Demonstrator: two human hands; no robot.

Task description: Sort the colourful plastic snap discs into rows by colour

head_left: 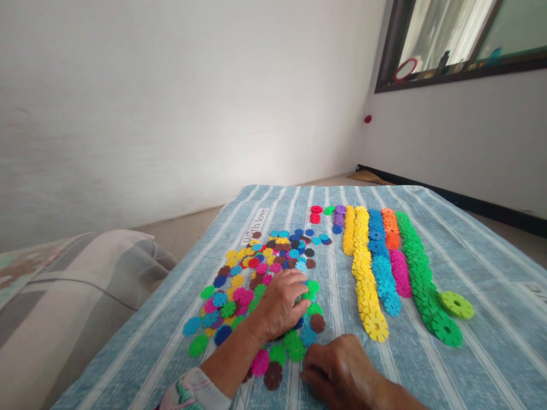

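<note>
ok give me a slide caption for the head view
Left hand over scattered colourful discs, right hand curled, with overlapping disc rows laid out on striped cloth.

Home, looks like a living room or bedroom, can't tell which. Plain white wall (192,102), dark skirting board (453,199), beige floor (192,225). Dark-framed window (387,57) upper right, pale curtain (444,28) seen through the glass; small personal stuff along the ledge: red-rimmed round mirror (405,69), by the look of it, and a dark bottle (443,60). Soft furniture at left, bed or sofa unclear, under a grey-and-beige striped cover (106,273). Blue-and-white striped tablecloth (504,273) printed "With love", colourful toy-like plastic discs (367,285) on it. All domestic.
</note>
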